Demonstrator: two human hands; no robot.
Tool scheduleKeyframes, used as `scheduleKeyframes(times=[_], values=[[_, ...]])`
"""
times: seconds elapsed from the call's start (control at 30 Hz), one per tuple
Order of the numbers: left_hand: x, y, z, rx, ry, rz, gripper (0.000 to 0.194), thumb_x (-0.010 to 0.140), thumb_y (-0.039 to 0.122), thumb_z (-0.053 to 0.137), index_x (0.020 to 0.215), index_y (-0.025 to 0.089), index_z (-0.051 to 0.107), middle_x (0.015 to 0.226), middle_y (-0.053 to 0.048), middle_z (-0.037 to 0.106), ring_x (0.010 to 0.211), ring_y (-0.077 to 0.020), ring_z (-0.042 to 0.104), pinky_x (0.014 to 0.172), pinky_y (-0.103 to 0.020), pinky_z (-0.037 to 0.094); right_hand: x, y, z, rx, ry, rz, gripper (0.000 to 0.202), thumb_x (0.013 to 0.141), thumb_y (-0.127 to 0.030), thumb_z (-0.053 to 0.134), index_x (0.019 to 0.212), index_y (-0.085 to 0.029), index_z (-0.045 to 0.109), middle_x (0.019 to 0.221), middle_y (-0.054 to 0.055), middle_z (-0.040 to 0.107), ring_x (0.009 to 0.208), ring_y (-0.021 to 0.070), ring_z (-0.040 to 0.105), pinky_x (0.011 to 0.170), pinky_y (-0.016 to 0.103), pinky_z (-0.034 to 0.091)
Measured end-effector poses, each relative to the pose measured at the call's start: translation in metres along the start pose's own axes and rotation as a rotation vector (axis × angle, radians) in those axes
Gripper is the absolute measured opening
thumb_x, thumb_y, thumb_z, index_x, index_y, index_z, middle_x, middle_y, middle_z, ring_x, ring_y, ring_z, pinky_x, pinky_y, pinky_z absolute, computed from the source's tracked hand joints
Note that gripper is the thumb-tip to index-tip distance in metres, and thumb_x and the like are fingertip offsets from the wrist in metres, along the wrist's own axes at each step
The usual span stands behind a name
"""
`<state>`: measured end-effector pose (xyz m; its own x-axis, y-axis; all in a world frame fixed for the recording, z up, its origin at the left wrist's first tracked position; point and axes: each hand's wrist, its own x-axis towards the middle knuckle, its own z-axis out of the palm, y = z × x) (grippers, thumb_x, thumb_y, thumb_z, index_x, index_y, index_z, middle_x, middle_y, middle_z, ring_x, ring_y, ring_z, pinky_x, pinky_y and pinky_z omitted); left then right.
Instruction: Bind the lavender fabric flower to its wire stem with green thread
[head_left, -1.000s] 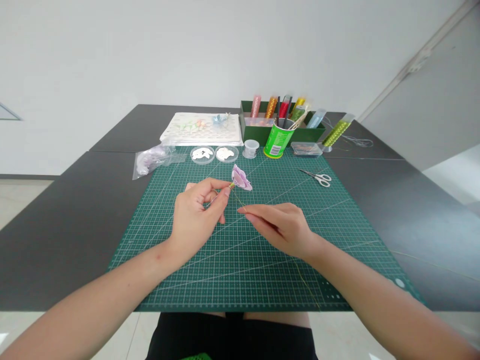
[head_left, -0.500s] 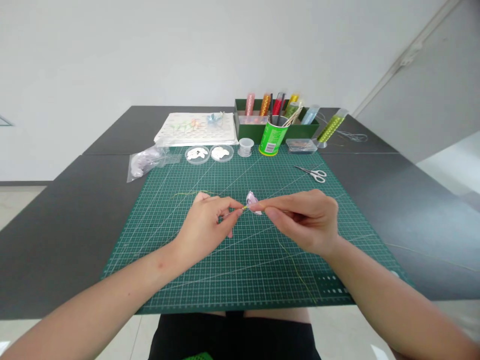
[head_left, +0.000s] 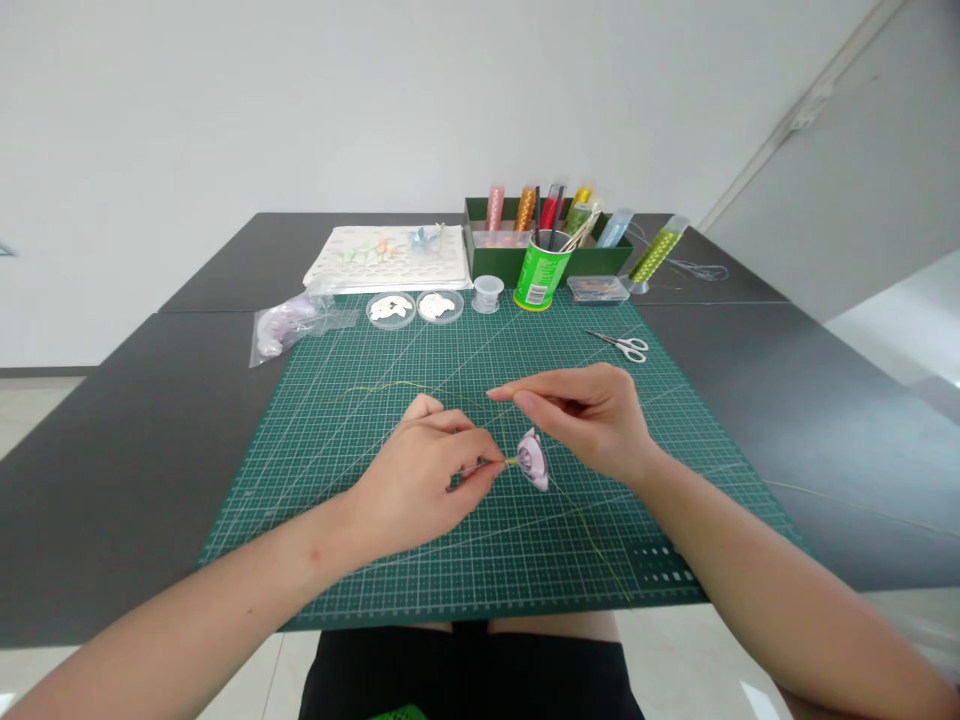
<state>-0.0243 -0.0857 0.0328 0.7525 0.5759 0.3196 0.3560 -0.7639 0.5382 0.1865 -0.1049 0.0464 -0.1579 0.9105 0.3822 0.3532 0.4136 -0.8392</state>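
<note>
My left hand (head_left: 427,475) pinches a thin stem at the base of a small lilac flower (head_left: 532,460), just above the green cutting mat (head_left: 360,560). Right beside the flower, my right hand (head_left: 592,415) has thumb and forefinger pinched together, seemingly on a thin green wire (head_left: 592,540) that trails toward the mat's near edge. Another stretch of wire (head_left: 382,388) curves across the mat behind my left hand.
At the mat's far edge stand two small dishes (head_left: 414,307), a clear spool (head_left: 486,293), a green cup of tools (head_left: 537,272) and a green box of coloured tubes (head_left: 592,262). Scissors (head_left: 621,344) lie at the right; a plastic bag (head_left: 289,322) and white sheets (head_left: 390,258) at the left.
The flower has come down and nearer to me, from the mat's middle. My right hand rose to meet it, then shifted just behind it.
</note>
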Motion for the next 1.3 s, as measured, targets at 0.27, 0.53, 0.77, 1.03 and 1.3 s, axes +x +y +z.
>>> scheduleKeyframes(times=[0.27, 0.53, 0.77, 1.03, 1.3], values=[[-0.002, 0.003, -0.007, 0.025, 0.112, 0.142, 0.013, 0.096, 0.015, 0.063, 0.086, 0.022, 0.068, 0.076, 0.007, 0.077, 0.076, -0.0119, 0.070, 0.080, -0.036, 0.035, 0.011, 0.026, 0.001, 0.037, -0.152, 0.122, 0.030, 0.091, -0.041, 0.066, 0.093, -0.018, 0.086, 0.059, 0.002, 0.063, 0.050, 0.0097, 0.039, 0.045, 0.024, 0.026], [-0.003, 0.003, -0.016, 0.140, 0.314, 0.137, 0.015, 0.096, 0.017, 0.059, 0.087, 0.025, 0.067, 0.067, 0.008, 0.075, 0.066, -0.0122, 0.069, 0.075, -0.039, 0.035, 0.017, 0.034, -0.004, 0.260, -0.422, 0.191, 0.041, 0.083, -0.055, 0.075, 0.074, -0.015, 0.080, 0.058, 0.000, 0.058, 0.052, 0.0084, 0.040, 0.047, 0.022, 0.030], [0.000, -0.008, -0.019, 0.302, 0.477, 0.080, 0.016, 0.096, 0.016, 0.059, 0.083, 0.024, 0.064, 0.069, 0.007, 0.075, 0.065, -0.0156, 0.069, 0.076, -0.042, 0.033, 0.016, 0.028, -0.015, 0.170, -0.648, 0.171, 0.031, 0.094, -0.038, 0.067, 0.099, -0.011, 0.083, 0.050, -0.008, 0.035, 0.048, 0.0061, 0.022, 0.044, 0.023, 0.016], [0.001, -0.014, -0.017, 0.367, 0.439, 0.014, 0.017, 0.098, 0.016, 0.057, 0.084, 0.024, 0.064, 0.068, 0.007, 0.074, 0.065, -0.0159, 0.067, 0.079, -0.042, 0.033, 0.012, 0.005, -0.024, 0.163, -0.821, 0.083, 0.029, 0.098, -0.030, 0.063, 0.111, -0.012, 0.081, 0.050, -0.007, 0.044, 0.045, 0.0057, 0.025, 0.041, 0.023, 0.018], [0.001, -0.018, -0.009, 0.354, 0.360, 0.114, 0.014, 0.099, 0.016, 0.061, 0.087, 0.020, 0.068, 0.071, 0.005, 0.073, 0.068, -0.0141, 0.065, 0.078, -0.039, 0.030, 0.002, -0.008, -0.027, 0.251, -0.570, -0.072, 0.024, 0.098, -0.027, 0.066, 0.111, -0.015, 0.082, 0.047, -0.008, 0.042, 0.041, 0.0046, 0.022, 0.039, 0.024, 0.017]])
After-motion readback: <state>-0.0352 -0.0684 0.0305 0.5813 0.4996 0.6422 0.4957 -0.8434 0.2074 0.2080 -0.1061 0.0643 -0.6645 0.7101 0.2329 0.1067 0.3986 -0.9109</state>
